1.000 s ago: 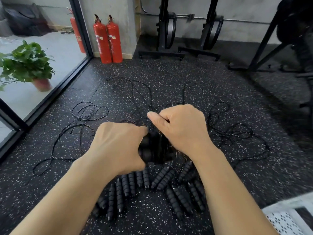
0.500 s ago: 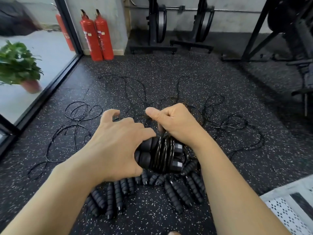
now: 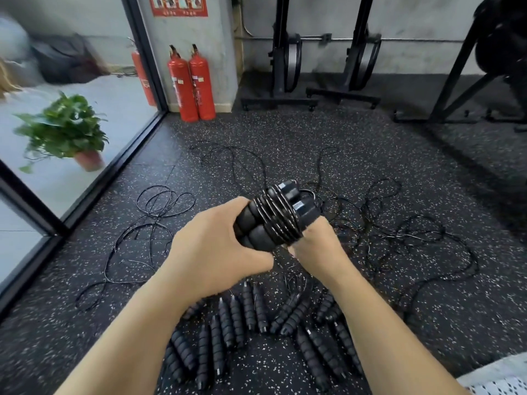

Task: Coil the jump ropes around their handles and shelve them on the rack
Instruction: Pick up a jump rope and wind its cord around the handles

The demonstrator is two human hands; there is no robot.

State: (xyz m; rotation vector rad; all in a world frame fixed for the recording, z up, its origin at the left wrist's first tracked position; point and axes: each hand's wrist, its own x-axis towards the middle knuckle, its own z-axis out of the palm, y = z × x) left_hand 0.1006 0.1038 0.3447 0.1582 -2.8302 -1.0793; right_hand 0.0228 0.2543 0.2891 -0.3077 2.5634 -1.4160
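My left hand point(image 3: 216, 252) grips a pair of black ribbed jump-rope handles point(image 3: 273, 215), held side by side and tilted up to the right, with thin black rope coiled several turns around their middle. My right hand point(image 3: 316, 243) sits just under and right of the bundle, fingers closed at the coil's lower edge, apparently pinching the rope. Several more black ribbed handles point(image 3: 256, 323) lie in a loose row on the speckled floor below my hands. Their thin black ropes point(image 3: 399, 232) sprawl tangled across the floor beyond.
Two red fire extinguishers point(image 3: 191, 84) stand by the wall pillar. A potted plant point(image 3: 65, 132) sits behind the glass on the left. Black equipment stands point(image 3: 310, 95) line the far wall. A white perforated surface point(image 3: 496, 386) shows at the bottom right corner.
The bundle has been lifted and tipped upward to the right. My right hand dropped from above the coil to below it. The camera tilted up.
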